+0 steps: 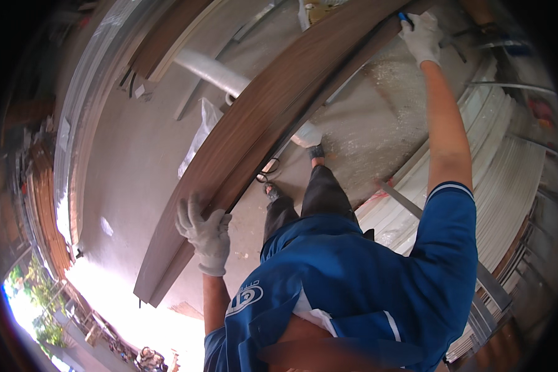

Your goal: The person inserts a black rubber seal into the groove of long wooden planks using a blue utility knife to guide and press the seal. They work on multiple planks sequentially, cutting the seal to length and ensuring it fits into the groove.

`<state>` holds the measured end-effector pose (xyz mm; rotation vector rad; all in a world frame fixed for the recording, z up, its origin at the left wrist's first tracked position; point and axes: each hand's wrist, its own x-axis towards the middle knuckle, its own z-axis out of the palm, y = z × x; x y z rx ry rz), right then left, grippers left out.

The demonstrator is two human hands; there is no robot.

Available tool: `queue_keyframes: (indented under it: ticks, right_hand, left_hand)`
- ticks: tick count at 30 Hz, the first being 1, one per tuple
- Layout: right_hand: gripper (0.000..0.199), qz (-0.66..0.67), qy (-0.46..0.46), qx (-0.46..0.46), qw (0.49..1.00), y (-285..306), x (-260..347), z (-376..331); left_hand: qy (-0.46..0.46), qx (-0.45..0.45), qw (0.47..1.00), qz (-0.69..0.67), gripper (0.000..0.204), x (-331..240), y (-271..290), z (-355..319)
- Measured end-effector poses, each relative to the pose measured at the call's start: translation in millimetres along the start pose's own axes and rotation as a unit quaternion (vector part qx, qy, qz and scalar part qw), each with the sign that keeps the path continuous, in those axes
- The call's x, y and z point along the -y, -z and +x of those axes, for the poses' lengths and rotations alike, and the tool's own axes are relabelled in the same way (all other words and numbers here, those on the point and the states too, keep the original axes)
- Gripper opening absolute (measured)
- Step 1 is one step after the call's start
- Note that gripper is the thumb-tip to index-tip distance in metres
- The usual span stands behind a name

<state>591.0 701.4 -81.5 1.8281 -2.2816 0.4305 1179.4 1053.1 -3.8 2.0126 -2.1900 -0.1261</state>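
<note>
I hold a long brown wood-grain board (260, 118) that runs from the lower left up to the top right. My left hand (206, 234), in a grey-white glove, grips the board's near edge close to its lower end. At the board's far upper end my right hand (423, 37), also gloved, is stretched out and closed on the edge, with a small blue object (404, 18) at its fingertips. My blue shirt (353, 279) and dark trousers (319, 195) show below the board.
A white wrapped roll (212, 71) and a crumpled clear plastic sheet (198, 137) lie on the concrete floor (136, 161) beyond the board. Stacked white ribbed panels (508, 155) fill the right side. A grey metal bar (403, 201) lies by my right leg. More boards lean at the top left.
</note>
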Motion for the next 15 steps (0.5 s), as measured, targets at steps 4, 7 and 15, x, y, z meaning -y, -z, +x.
queue_keyframes:
  ticks: [4,7,15]
  right_hand:
    - [0.040,-0.008,-0.041,-0.002,0.999,17,13,-6]
    - [0.039,-0.032,-0.044,-0.003,0.999,26,23,0]
    - [0.040,-0.057,-0.038,0.025,0.997,31,29,7]
  left_hand:
    - [-0.034,0.065,0.995,-0.073,0.015,21,8,15]
    - [-0.048,0.104,0.988,-0.103,0.019,36,9,24]
    - [-0.079,0.136,0.970,-0.187,0.023,69,0,41]
